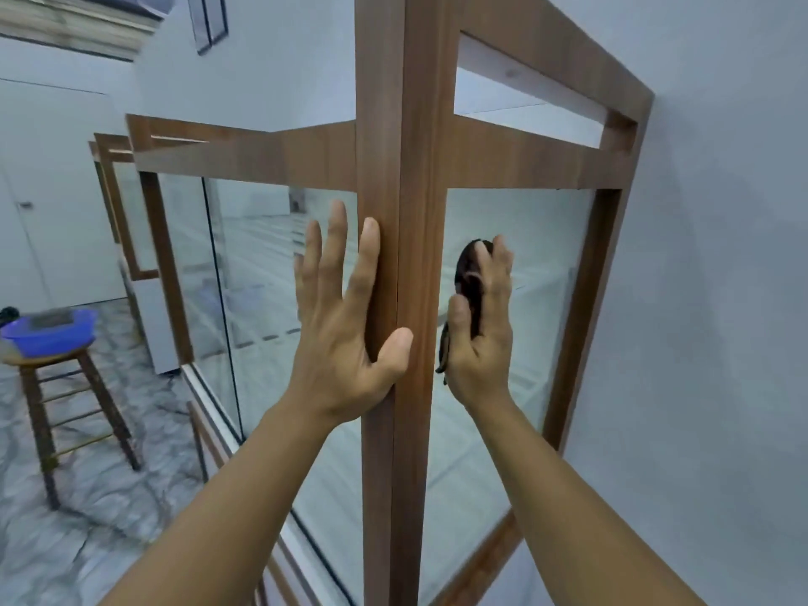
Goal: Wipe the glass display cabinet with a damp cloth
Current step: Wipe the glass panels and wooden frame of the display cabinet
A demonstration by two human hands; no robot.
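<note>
The glass display cabinet has a brown wooden frame, and its corner post [404,124] runs down the middle of the view. My left hand [345,317] lies flat against the front face of that post, fingers straight and pointing up, thumb on the post's edge. My right hand [483,330] presses a dark brown cloth [470,277] against the side glass pane [542,264], just right of the post. The cloth shows above and to the left of my fingers, and its lower end hangs out below my palm.
The front glass panes [262,264] stretch away to the left. A wooden stool [70,413] on the marble floor at left carries a blue basin [48,332]. A white wall [721,299] closes in right behind the cabinet's side.
</note>
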